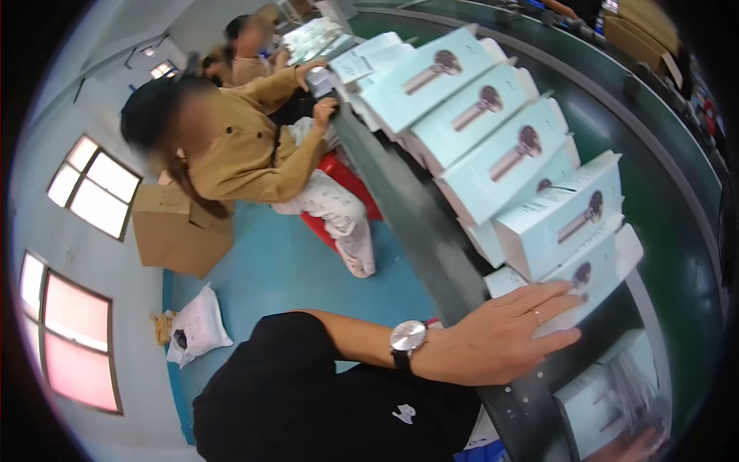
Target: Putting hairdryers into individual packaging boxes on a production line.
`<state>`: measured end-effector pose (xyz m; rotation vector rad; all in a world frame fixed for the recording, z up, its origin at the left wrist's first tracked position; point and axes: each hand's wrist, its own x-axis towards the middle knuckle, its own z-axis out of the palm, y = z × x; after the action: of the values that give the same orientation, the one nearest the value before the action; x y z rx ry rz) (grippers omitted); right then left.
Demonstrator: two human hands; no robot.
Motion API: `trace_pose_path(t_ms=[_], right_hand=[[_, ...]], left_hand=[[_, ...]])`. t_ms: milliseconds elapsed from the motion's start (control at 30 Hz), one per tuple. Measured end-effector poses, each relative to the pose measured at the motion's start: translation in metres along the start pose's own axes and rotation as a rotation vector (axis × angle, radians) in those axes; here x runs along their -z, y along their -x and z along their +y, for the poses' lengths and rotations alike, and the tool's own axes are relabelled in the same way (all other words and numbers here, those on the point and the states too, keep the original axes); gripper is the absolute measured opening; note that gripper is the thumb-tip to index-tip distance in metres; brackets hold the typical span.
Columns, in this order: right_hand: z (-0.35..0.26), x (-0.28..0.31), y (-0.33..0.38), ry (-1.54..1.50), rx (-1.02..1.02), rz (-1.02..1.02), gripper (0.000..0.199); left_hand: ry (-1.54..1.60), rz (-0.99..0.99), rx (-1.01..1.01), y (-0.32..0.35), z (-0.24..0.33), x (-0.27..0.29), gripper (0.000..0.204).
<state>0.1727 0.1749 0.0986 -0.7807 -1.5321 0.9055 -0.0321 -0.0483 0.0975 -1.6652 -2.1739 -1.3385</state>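
Observation:
My left hand [500,339], with a ring and a wristwatch, reaches over the dark line edge. Its fingers are spread and touch the nearest pale blue carton [604,258] of a leaning row. That carton shows a picture of a long-handled device with a round head. Cut off at the lower right, my right hand [635,445] is blurred beside the lower end of another pale blue box [593,408]. A grey smear crosses that box, and the fingers' grip is not clear.
More pale blue cartons [493,162] lean in a row away from me along a green conveyor belt [654,185]. A seated co-worker in a tan top [246,146] has hands at the line's edge. A brown cardboard box [177,231] and a white sack [202,327] lie on the blue floor.

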Motion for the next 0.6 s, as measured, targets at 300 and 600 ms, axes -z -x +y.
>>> trace_pose_path(t_ms=[300, 600], right_hand=[[0.043, -0.038, 0.010, -0.035, -0.192, -0.082, 0.052], [0.037, -0.044, 0.023, -0.187, -0.225, -0.118, 0.043]], left_hand=[[-0.521, -0.596, -0.123, -0.044, -0.017, 0.001, 0.064], [-0.526, -0.518, -0.021, -0.048, -0.005, 0.011, 0.062]])
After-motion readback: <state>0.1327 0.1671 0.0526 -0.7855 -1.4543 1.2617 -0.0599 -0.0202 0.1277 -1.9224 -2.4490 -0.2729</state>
